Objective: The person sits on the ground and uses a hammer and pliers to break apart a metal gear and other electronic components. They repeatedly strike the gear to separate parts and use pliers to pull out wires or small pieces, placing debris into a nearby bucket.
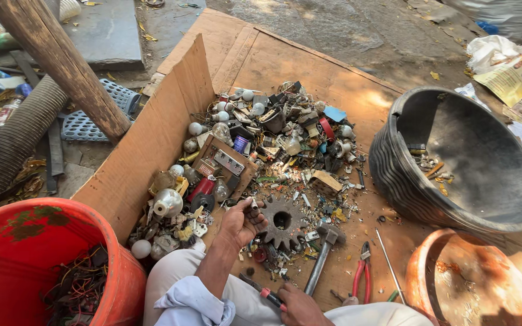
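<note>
My left hand point(241, 222) is closed around a small dark metal part and hovers at the near edge of a scrap pile point(267, 151) of bulbs, circuit boards and broken fittings on a flattened cardboard sheet point(309, 72). Just right of that hand lies a dark toothed gear wheel point(282, 221). My right hand point(300, 306) sits low by my lap, gripping a red-handled screwdriver point(262, 291) that points left. A hammer point(321, 256) rests between the hands, head toward the gear.
Red-handled pliers point(362, 279) and a thin rod point(389, 265) lie right of the hammer. A black ribbed tub point(394, 175) tilts at right, an orange bowl point(430, 265) below it. A red bucket point(25, 253) with wires stands at left, behind it a wooden post point(61, 63).
</note>
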